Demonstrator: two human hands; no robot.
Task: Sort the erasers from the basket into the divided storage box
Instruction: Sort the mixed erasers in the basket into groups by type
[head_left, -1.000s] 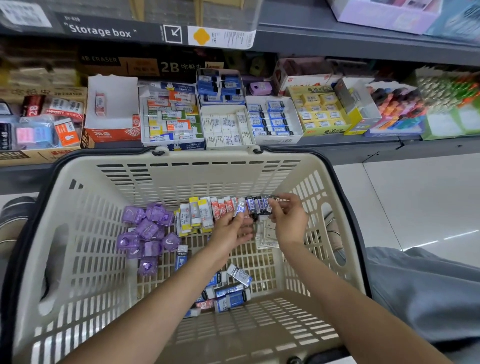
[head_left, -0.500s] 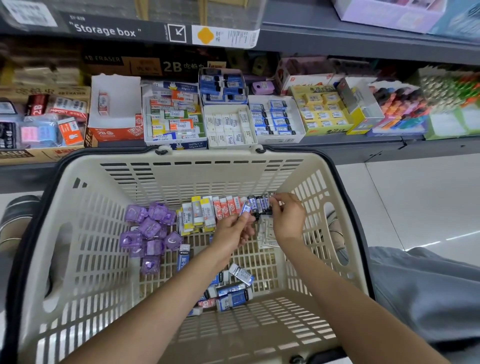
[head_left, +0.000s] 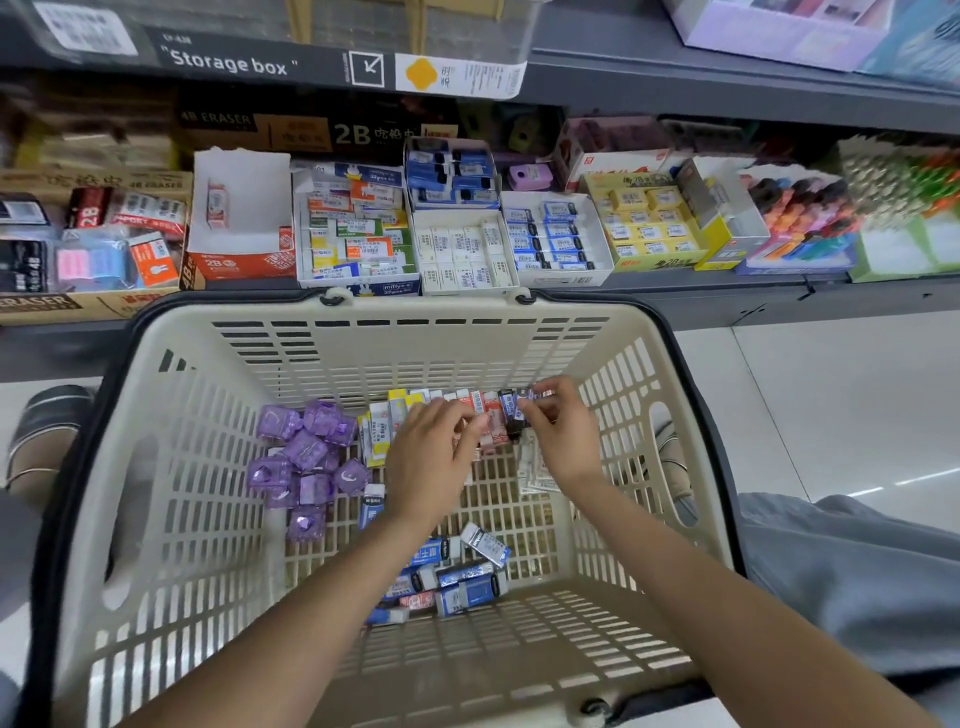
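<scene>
A shop shelf (head_left: 727, 291) stocked with open eraser boxes (head_left: 462, 249) is seen behind a cream basket (head_left: 171, 467) set before it. Both hands are lowered into the basket's far end, where a row of erasers (head_left: 488, 410) is lined up on edge. The right hand (head_left: 563, 441) is pinched on the dark blue erasers at the row's end, probably to lift one kind together. The left hand (head_left: 431, 462) is curled over the row; its grip cannot be told. Purple cubes (head_left: 306, 457) lie apart.

Beige slotted basket (head_left: 156, 499) holds purple cube erasers (head_left: 304, 457) left, upright row of sleeved erasers (head_left: 441, 415) at far wall, blue-sleeved erasers (head_left: 462, 577) loose near.
</scene>
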